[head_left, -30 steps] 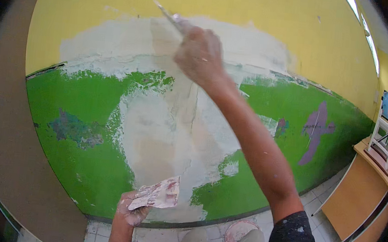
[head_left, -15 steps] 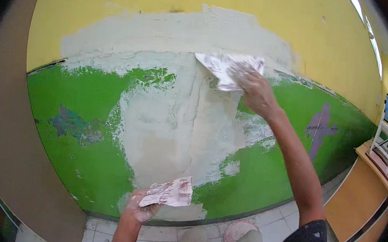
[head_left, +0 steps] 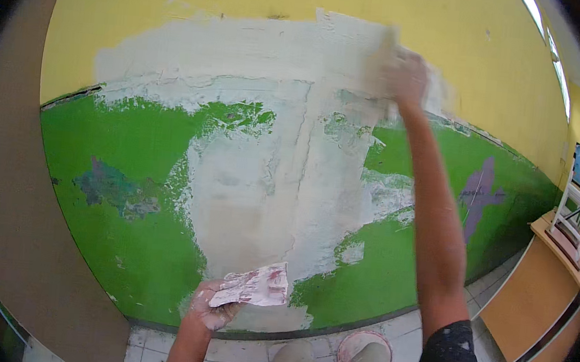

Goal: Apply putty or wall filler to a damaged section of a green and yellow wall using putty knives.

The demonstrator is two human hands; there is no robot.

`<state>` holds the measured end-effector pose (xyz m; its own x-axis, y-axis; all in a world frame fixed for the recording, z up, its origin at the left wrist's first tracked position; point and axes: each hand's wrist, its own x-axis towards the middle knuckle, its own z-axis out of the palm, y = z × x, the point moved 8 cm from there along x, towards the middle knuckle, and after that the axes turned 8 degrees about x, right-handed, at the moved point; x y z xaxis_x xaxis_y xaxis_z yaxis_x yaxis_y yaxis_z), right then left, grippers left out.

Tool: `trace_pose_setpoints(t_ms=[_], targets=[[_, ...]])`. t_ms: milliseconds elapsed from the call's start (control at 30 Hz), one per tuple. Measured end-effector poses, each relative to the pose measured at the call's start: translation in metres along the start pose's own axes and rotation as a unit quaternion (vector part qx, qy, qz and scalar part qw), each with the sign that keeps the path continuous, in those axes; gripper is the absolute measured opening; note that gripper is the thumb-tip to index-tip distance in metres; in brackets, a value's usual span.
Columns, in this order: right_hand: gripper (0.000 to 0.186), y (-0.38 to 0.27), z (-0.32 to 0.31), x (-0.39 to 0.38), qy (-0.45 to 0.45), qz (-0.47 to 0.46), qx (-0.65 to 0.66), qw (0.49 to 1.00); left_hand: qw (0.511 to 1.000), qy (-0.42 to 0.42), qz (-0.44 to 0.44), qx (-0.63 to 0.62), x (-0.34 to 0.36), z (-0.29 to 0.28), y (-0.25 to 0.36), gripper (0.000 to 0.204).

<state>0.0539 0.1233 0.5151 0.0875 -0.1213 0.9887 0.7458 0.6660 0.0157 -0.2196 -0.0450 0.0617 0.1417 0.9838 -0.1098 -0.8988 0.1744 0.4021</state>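
Note:
My left hand (head_left: pixel 209 305) is closed round a scraper (head_left: pixel 255 285) with a broad blade, smeared with white putty and reddish-brown streaks. It is held low in front of the wall. Up on the right, my right hand (head_left: pixel 407 75) grips a wide putty knife (head_left: pixel 389 55), blurred by motion and seen nearly edge-on. Its blade is at the upper right part of a large white putty patch (head_left: pixel 247 43). The patch spreads over the yellow upper wall and the green lower wall, with a crack (head_left: pixel 304 134) running down its middle. Whether the blade touches the wall, I cannot tell.
A round putty-smeared container (head_left: pixel 364 339) stands on the tiled floor by my legs. At the right is a wooden table (head_left: pixel 535 299) with a white frame (head_left: pixel 575 213) on it. A brown panel (head_left: pixel 30 158) borders the wall on the left.
My right hand has moved up and a little right with the putty knife, whose blade has turned from broadside to nearly edge-on. My left hand has barely moved.

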Motion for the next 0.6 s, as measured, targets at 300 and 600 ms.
trace_pose_setpoints(t_ms=[300,600], targets=[[0.014,-0.279,0.057,-0.034,-0.023,-0.035,0.193,0.980,0.997,-0.060,0.037,-0.006,-0.001,-0.009,0.004,0.036],[0.026,-0.222,0.013,-0.036,0.015,-0.094,0.121,0.988,0.997,-0.075,0.027,0.007,-0.008,-0.008,-0.007,0.032]])
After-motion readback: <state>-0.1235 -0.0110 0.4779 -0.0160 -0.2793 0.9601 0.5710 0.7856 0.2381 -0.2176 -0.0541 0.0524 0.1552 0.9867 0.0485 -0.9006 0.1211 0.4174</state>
